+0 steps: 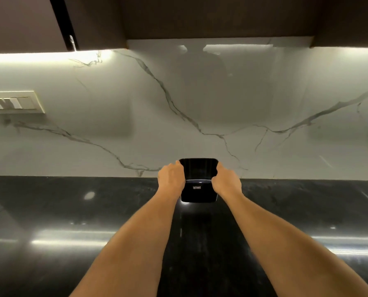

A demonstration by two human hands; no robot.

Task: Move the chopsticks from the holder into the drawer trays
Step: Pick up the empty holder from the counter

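At the back of the dark countertop (71,211), close against the marble backsplash (200,103), the black holder (198,189) stood upright with its base on the stone, and I had it between both hands. My left hand (171,179) was wrapped round its left edge and my right hand (227,181) round its right edge. The fingers of each were curled in over the upper sides, gripping the holder and nothing else.

I judged the two-sided grip to be for steadiness. The thing was glossy and taller than its footing looked, so one hand might have let it twist or tip, and both arms had to reach far out to get at it. Holding it high on the sides also kept the mouth free.

Its long axis ran up and down, with the open mouth pointing upward and showing to me over the near rim. The broad front, with a small label, faced me, and its width ran left to right along the wall. Inside were faint pale streaks that may have been chopsticks standing on end, but I could not tell. No drawer or trays were in view, so I took this as the start: bringing the holder nearer before emptying it.

A switch plate (13,101) sat on the wall well to the left.
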